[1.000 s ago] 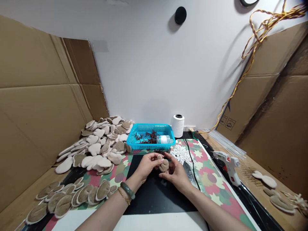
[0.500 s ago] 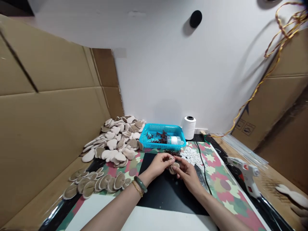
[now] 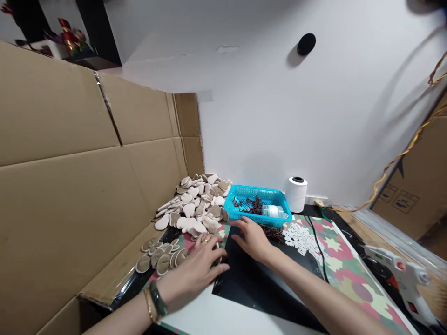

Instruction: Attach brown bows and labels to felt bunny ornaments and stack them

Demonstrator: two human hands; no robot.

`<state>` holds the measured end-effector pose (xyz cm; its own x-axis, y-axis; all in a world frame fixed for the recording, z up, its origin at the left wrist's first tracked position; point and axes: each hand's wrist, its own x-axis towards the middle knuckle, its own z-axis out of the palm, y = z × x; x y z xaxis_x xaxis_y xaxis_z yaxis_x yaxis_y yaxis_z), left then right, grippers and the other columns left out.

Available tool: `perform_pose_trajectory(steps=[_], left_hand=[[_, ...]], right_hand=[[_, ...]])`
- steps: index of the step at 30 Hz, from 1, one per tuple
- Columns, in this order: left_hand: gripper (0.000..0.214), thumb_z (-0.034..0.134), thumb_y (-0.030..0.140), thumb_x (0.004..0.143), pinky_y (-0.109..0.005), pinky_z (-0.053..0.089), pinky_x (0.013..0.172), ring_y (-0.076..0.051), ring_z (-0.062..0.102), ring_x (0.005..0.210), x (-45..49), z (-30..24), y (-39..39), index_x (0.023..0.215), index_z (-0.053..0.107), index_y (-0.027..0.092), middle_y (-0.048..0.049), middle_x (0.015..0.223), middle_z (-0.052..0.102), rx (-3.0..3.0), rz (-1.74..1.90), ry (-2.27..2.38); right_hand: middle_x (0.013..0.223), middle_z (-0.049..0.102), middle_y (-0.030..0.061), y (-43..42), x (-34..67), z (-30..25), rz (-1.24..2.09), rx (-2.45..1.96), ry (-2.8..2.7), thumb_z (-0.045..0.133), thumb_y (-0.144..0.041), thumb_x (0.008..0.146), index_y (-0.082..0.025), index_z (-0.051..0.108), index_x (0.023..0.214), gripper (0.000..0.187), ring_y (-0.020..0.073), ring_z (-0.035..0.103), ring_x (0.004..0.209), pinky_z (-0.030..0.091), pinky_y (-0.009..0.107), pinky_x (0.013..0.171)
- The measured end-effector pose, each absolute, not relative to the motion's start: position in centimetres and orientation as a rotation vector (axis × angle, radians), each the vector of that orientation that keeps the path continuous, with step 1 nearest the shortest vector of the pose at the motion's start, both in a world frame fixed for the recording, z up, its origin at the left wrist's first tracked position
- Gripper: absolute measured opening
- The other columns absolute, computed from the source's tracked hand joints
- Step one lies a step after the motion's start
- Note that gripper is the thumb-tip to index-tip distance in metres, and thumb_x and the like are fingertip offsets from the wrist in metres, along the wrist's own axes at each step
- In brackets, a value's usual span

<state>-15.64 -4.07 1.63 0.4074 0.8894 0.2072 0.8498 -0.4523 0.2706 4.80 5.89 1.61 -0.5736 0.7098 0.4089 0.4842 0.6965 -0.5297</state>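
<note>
My left hand [image 3: 200,258] is over the right end of a row of flat, round brown fabric pieces [image 3: 164,263] with pale edges. Its fingers are bent and spread, and they hide part of what lies beneath. My right hand [image 3: 254,239] hovers above the far left part of a black mat [image 3: 258,288], fingers apart with nothing visible in them. Just beyond both hands is a heap of pale and brown padded fabric pieces [image 3: 190,209].
A blue basket [image 3: 228,204] holds dark red twiggy bits and a clear container [image 3: 273,211]. A white thread cone [image 3: 297,195] stands behind small white pieces [image 3: 302,239]. A black cable [image 3: 318,246] crosses the patterned sheet. A glue gun [image 3: 401,274] lies right; cardboard [image 3: 139,186] walls the left.
My hands have parted from around a small brown fabric piece. The left has gone to the row, and the right has moved toward the heap. The view has turned left.
</note>
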Motion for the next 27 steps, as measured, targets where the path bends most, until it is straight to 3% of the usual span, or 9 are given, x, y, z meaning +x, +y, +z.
perform_pose_trajectory(steps=[3,6,9,13,17,19,22,24,27], left_hand=[[0.015,0.067,0.034,0.095,-0.055,0.039,0.111,-0.035,0.046,0.132,-16.5,0.7,-5.2,0.107,0.069,0.026,-0.0092,0.133,0.054,2.51,0.494,1.618],[0.007,0.063,0.027,0.097,-0.041,0.05,0.098,-0.026,0.058,0.113,-17.7,0.4,-5.3,0.102,0.067,0.023,-0.0076,0.119,0.058,2.494,0.504,1.55],[0.011,0.061,0.018,0.095,-0.035,0.05,0.095,-0.022,0.061,0.106,-19.5,0.1,-5.0,0.104,0.066,0.023,-0.0067,0.116,0.062,2.564,0.589,1.417],[0.014,0.062,0.015,0.09,-0.037,0.05,0.092,-0.022,0.063,0.098,-21.7,-0.7,-4.7,0.102,0.064,0.022,-0.0066,0.107,0.066,2.67,0.698,1.368],[0.011,0.057,0.018,0.095,-0.038,0.049,0.091,-0.022,0.063,0.096,-23.7,-0.9,-4.1,0.1,0.065,0.022,-0.0064,0.101,0.069,2.711,0.746,1.503],[0.012,0.055,0.019,0.095,-0.039,0.049,0.09,-0.023,0.064,0.095,-24.9,-0.7,-3.7,0.098,0.067,0.022,-0.0069,0.1,0.07,2.714,0.756,1.626],[0.014,0.054,0.019,0.091,-0.041,0.049,0.089,-0.024,0.065,0.089,-26.7,-0.3,-3.1,0.089,0.068,0.021,-0.0068,0.096,0.071,2.67,0.666,1.84],[0.013,0.056,0.02,0.087,-0.041,0.049,0.09,-0.024,0.065,0.088,-27.4,0.2,-2.7,0.084,0.069,0.021,-0.0066,0.094,0.072,2.62,0.623,1.94],[0.014,0.057,0.022,0.086,-0.039,0.05,0.089,-0.025,0.065,0.092,-26.7,1.2,-2.2,0.087,0.071,0.021,-0.0066,0.097,0.072,2.588,0.717,1.943]], right_hand=[[0.138,0.057,0.0157,7.9,-1.0,2.1,0.245,-0.731,-2.431,0.077,-0.028,0.085,-0.024,0.064,0.139,0.055,0.0338,0.052,0.123,0.044,0.048,0.104],[0.152,0.047,0.0137,9.4,-5.5,1.7,0.121,-0.581,-2.575,0.073,-0.042,0.091,-0.031,0.062,0.14,0.052,0.0348,0.047,0.128,0.041,0.05,0.105],[0.145,0.057,0.0093,10.3,-7.1,0.8,0.092,-0.404,-2.747,0.071,-0.041,0.092,-0.031,0.069,0.131,0.04,0.0313,0.052,0.122,0.042,0.046,0.102],[0.122,0.072,0.0069,10.5,-5.0,-0.8,0.075,-0.29,-2.724,0.062,-0.023,0.099,-0.024,0.073,0.117,0.021,0.0255,0.057,0.116,0.036,0.044,0.107],[0.119,0.075,0.0052,9.8,-0.8,-2.3,0.138,-0.278,-2.573,0.056,-0.01,0.097,-0.023,0.072,0.112,0.025,0.0251,0.055,0.124,0.021,0.052,0.119],[0.115,0.077,0.006,9.3,1.1,-2.8,0.16,-0.317,-2.509,0.055,-0.007,0.096,-0.023,0.072,0.112,0.028,0.0261,0.057,0.119,0.031,0.051,0.114],[0.109,0.076,0.0099,8.8,3.2,-3.5,0.201,-0.361,-2.433,0.048,-0.006,0.098,-0.02,0.073,0.104,0.029,0.024,0.061,0.099,0.05,0.038,0.089],[0.101,0.073,0.0117,8.7,4.3,-3.7,0.235,-0.374,-2.376,0.044,-0.006,0.098,-0.018,0.072,0.098,0.03,0.022,0.061,0.089,0.052,0.032,0.077],[0.097,0.068,0.011,8.4,5.8,-3.2,0.313,-0.458,-2.253,0.046,-0.009,0.097,-0.018,0.072,0.102,0.027,0.0211,0.062,0.087,0.053,0.031,0.075]])
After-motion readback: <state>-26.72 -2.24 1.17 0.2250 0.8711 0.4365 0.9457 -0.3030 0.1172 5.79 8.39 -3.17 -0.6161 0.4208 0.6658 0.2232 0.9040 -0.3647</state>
